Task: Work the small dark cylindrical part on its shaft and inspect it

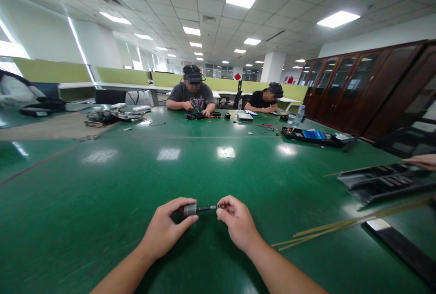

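Just above the green table, a small grey cylinder (190, 210) that looks like an electric motor lies level between my two hands. My left hand (166, 226) is closed round its body, thumb below and index finger above. A thin dark shaft (206, 208) runs from the cylinder to the right. At the far end of this shaft, my right hand (238, 221) pinches a small metal fitting (220, 206) with thumb and fingertips. The fingers partly cover the fitting, so its exact kind does not show.
Thin yellowish rods (316, 229), a dark flat bar (402, 248) and black slotted parts (391, 180) lie to the right, where another person's hand (424, 161) reaches in. Across the green table (190, 162) two people work near a black tray (289, 134) and a water bottle (299, 116).
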`<state>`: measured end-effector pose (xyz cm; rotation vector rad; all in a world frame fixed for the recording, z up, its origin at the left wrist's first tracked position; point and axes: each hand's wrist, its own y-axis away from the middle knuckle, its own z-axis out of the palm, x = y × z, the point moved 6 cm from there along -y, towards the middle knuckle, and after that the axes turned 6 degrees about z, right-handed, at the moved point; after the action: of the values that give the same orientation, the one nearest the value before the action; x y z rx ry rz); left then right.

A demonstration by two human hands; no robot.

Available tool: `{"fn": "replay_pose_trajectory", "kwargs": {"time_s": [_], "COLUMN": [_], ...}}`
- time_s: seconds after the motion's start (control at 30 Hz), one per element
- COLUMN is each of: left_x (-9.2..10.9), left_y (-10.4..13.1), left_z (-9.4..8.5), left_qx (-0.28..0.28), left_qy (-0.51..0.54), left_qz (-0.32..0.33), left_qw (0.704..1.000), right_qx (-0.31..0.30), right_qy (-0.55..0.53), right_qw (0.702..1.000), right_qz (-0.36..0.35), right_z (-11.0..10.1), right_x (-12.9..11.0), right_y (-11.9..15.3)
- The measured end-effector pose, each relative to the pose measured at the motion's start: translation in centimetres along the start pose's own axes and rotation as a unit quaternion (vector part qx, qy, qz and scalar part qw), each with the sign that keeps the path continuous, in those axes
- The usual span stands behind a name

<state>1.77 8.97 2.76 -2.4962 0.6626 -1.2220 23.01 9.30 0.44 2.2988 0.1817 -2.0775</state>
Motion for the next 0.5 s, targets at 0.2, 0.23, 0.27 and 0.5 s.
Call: {"fn": "replay_pose_trajectory", "kwargs": {"time_s": [0.2, 0.23, 0.27, 0.5], "left_x": [-0.09, -0.12, -0.16, -0.05], "left_y": [0.06, 0.04, 0.02, 0.12], "left_z": [0.09, 0.1, 0.09, -0.12], "left_qx": [-0.003, -0.003, -0.002, 0.002], "left_qy": [0.007, 0.007, 0.008, 0.013], "left_qz": [-0.002, -0.002, -0.003, -0.007], "left_qw": [1.0, 1.0, 1.0, 1.0], "right_qx": [0.0, -0.001, -0.001, 0.013], "right_qy": [-0.007, -0.009, -0.011, -0.029], "right_qw": [1.0, 1.0, 1.0, 0.999], "right_qz": [0.002, 0.003, 0.004, 0.007], "right_z": [0.02, 0.02, 0.01, -0.42], "right_x": [0.04, 0.03, 0.03, 0.09], "right_y": [-0.05, -0.06, -0.08, -0.25]}}
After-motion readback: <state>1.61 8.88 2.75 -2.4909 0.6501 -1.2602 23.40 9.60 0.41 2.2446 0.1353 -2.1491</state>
